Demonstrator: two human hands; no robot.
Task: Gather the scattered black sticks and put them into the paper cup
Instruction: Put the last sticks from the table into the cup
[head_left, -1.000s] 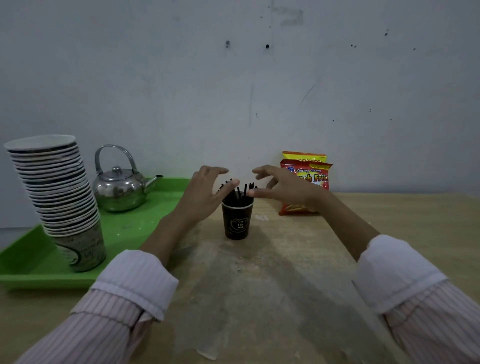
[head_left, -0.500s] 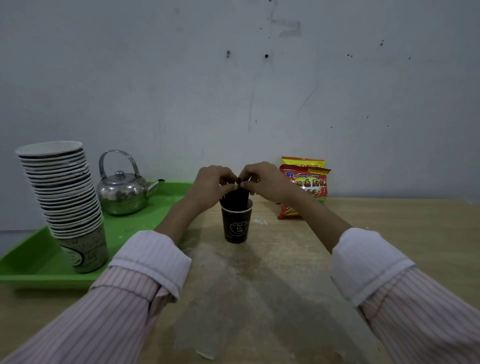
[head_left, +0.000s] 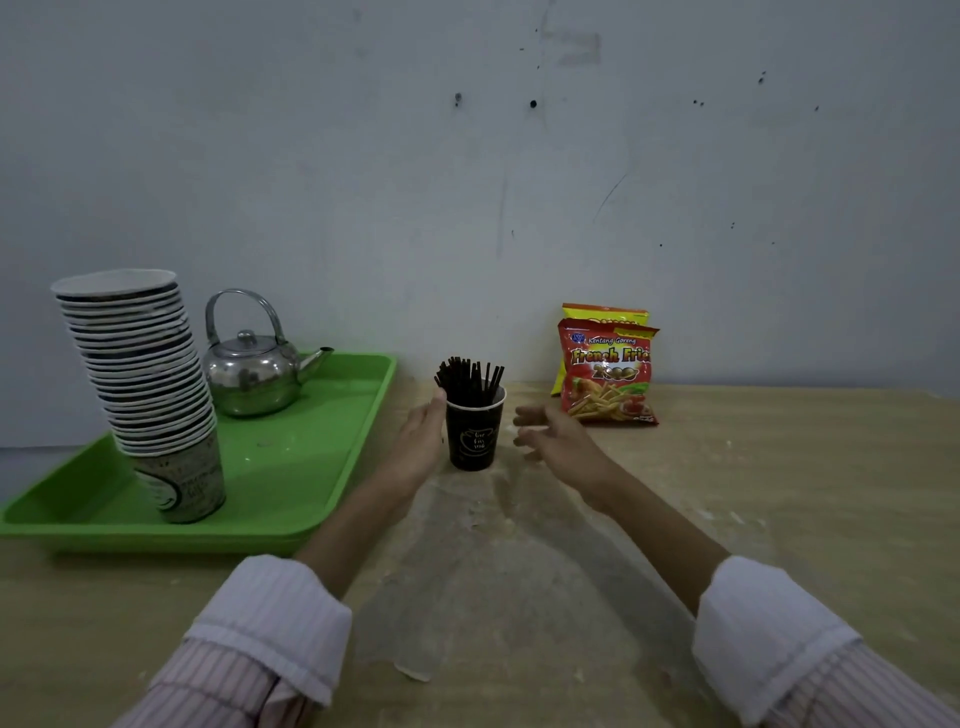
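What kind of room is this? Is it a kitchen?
Probably a simple tea or snack corner, not clearly a kitchen. A metal kettle and a tall stack of paper cups sit on a green tray, with snack packets against a bare wall.

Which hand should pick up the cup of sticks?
Probably the left hand: it rests against the paper cup holding the black sticks, while the right hand is open, apart.

Your head camera looks forward and down across the table (head_left: 779, 493) (wide-angle, close) toward the wall (head_left: 467, 182).
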